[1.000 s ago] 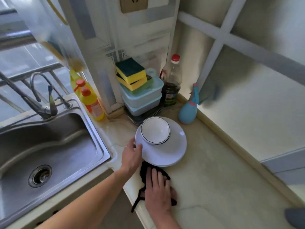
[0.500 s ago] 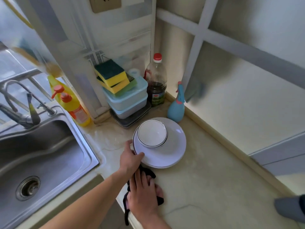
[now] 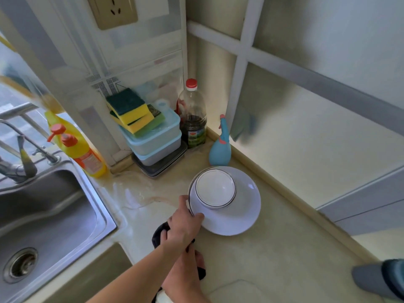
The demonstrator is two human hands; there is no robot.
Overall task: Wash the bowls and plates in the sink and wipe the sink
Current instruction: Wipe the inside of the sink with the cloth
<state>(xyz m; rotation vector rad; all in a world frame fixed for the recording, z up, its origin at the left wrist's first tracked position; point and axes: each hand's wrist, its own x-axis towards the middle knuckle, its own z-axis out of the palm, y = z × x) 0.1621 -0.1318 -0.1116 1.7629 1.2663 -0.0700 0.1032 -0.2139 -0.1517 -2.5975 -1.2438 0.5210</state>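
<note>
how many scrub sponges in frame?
3. Two yellow sponges with dark green scouring tops and a green sponge under them, all stacked on the upper pale blue lidded container. More may be hidden.

Sponges [image 3: 131,111] on stacked containers [image 3: 155,143] — soy bottle [image 3: 193,119], yellow detergent [image 3: 80,149], blue sprayer [image 3: 220,147]

Head view, high, facing down, close over countertop [image 3: 273,248] corner

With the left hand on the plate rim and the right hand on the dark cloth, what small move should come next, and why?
Probably lift or slide the plate aside with the left hand, so the right hand can push the dark cloth under it. The left grip pinches the rim, the bowl sits on the plate, and the counter nearby looks wet.
</note>
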